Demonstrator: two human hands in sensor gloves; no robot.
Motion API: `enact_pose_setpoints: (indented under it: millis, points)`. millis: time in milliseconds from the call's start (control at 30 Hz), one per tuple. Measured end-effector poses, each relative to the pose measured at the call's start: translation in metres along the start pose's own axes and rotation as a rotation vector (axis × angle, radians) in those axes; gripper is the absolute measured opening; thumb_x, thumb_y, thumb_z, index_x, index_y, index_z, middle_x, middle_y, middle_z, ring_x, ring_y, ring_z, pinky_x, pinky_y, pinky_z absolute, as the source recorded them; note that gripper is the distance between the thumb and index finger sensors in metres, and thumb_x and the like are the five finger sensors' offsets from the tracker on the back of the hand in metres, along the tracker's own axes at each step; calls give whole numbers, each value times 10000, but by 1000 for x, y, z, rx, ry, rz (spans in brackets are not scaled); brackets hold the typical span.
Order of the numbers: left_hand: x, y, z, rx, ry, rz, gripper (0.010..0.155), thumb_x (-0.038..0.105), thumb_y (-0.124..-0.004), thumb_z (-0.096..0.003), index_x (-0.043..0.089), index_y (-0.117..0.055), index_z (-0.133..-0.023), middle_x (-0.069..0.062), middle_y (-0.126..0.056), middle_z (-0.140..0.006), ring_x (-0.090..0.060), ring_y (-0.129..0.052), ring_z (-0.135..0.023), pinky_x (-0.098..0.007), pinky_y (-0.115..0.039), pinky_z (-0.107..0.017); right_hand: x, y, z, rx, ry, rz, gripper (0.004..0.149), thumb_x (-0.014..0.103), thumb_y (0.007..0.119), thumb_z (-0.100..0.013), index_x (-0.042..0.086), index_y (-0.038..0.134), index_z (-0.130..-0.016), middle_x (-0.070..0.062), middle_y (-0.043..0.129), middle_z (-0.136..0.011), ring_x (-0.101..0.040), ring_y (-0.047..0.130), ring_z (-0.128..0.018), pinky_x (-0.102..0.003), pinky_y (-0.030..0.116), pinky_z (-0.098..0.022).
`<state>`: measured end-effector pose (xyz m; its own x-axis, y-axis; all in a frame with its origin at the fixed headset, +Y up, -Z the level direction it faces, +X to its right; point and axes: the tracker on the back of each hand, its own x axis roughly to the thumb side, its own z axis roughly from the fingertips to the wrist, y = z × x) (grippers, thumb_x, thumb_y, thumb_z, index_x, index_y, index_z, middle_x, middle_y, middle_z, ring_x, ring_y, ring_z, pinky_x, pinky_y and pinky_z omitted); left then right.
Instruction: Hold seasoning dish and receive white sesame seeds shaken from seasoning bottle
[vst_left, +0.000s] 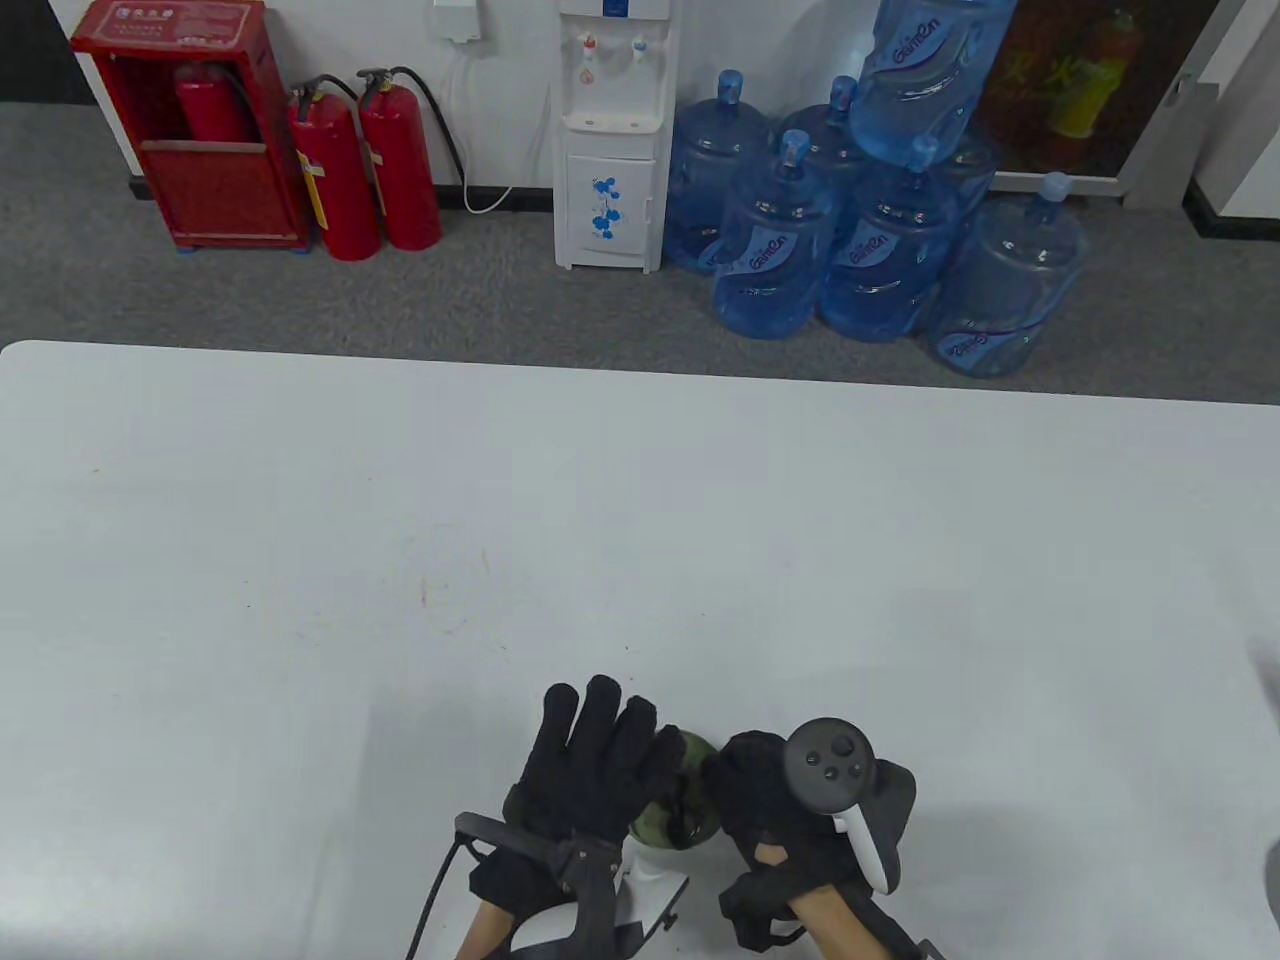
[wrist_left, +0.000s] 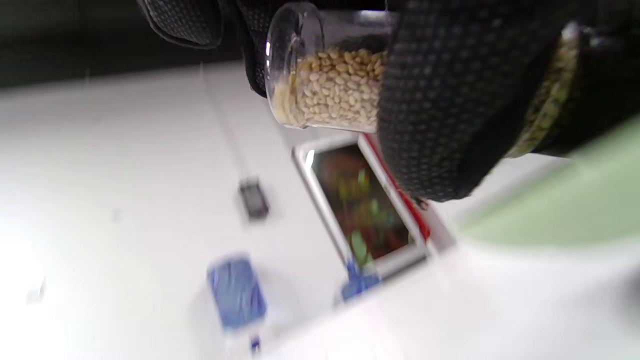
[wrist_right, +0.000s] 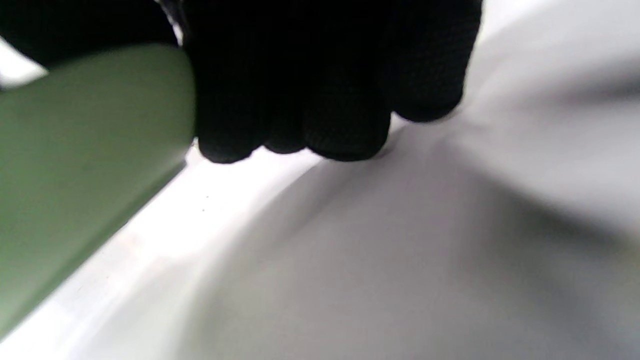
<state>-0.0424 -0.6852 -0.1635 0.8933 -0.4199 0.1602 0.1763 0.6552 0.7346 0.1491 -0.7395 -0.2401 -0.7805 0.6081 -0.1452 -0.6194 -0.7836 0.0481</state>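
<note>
A green seasoning dish (vst_left: 660, 832) sits near the table's front edge, between my two hands. My right hand (vst_left: 755, 800) grips its right rim; in the right wrist view the curled fingers (wrist_right: 300, 100) close beside the dish's green wall (wrist_right: 75, 175). My left hand (vst_left: 600, 760) reaches over the dish and hides the bottle in the table view. In the left wrist view its fingers (wrist_left: 450, 100) grip a clear seasoning bottle (wrist_left: 325, 85), lying on its side and partly filled with white sesame seeds, beside the dish (wrist_left: 550, 205). The bottle's mouth is hidden.
The white table (vst_left: 640, 550) stretches far ahead and to both sides. Beyond its far edge, on the floor, stand blue water jugs (vst_left: 880, 240), a water dispenser (vst_left: 610, 140) and red fire extinguishers (vst_left: 365, 165).
</note>
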Motion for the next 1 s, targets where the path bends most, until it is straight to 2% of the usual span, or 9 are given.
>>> enact_pose_setpoints:
  millis: [167, 300, 367, 500, 600, 733, 833, 933, 1000]
  points:
    - [7, -15, -2, -181, 28, -13, 640, 394, -1094, -298, 605, -788, -820, 252, -772, -993, -194, -789, -1061, -567, -578, -824, 0, 1, -1, -3, -3, 20, 382, 527, 878, -439, 212, 976, -631, 41, 890, -881, -209, 973, -716, -398, 827, -568]
    - [-5, 7, -2, 71, 97, 73, 642, 384, -1086, -324, 591, -762, -838, 228, -739, -1006, -220, -751, -1061, -560, -572, -810, 2, -2, 0, -10, -10, 2, 384, 529, 878, -437, 214, 974, -633, 43, 889, -882, -208, 972, -718, -395, 827, -570]
    - [5, -19, -4, -220, 80, -8, 641, 373, -1094, -306, 582, -793, -832, 222, -772, -998, -229, -779, -1056, -586, -547, -822, 2, 2, -1, -1, -6, 21, 383, 529, 875, -441, 213, 975, -632, 42, 890, -882, -206, 973, -717, -396, 828, -569]
    - [-3, 5, -1, 52, 104, 47, 641, 404, -1083, -321, 602, -759, -837, 240, -746, -1002, -207, -766, -1058, -559, -574, -814, 3, 1, 1, -3, -16, 14, 385, 530, 877, -438, 213, 975, -633, 42, 889, -882, -207, 972, -718, -396, 828, -569]
    - [9, -18, -4, -218, 47, -3, 641, 396, -1090, -302, 606, -783, -824, 249, -771, -995, -201, -787, -1059, -574, -557, -829, 3, 3, 0, 2, -10, 26, 383, 530, 877, -438, 215, 975, -633, 44, 889, -882, -206, 973, -717, -395, 827, -570]
    - [-6, 6, -3, 51, 123, 77, 641, 400, -1082, -321, 600, -759, -837, 237, -745, -1003, -214, -764, -1057, -558, -572, -815, 3, 0, 1, -4, -14, 8, 383, 529, 877, -438, 214, 975, -632, 43, 889, -883, -208, 973, -716, -396, 827, -570]
    - [2, -18, -2, -245, 63, 28, 641, 397, -1092, -300, 607, -787, -822, 250, -777, -993, -204, -797, -1056, -571, -570, -827, 2, 1, 0, 0, -5, 19, 382, 530, 878, -437, 216, 975, -632, 43, 889, -882, -206, 973, -717, -395, 828, -569]
    - [-10, 7, -1, 44, 137, 58, 640, 420, -1079, -316, 607, -760, -838, 247, -755, -999, -206, -785, -1051, -552, -596, -809, 3, -1, 2, -3, -14, 5, 381, 529, 877, -438, 215, 975, -631, 42, 890, -882, -208, 972, -717, -396, 827, -570]
    - [-3, -4, -5, -70, 122, 92, 642, 382, -1086, -320, 595, -772, -838, 234, -751, -1006, -222, -762, -1063, -562, -573, -818, 4, 0, 1, -6, -18, 12, 385, 531, 876, -439, 214, 974, -634, 46, 888, -884, -204, 972, -719, -393, 828, -570]
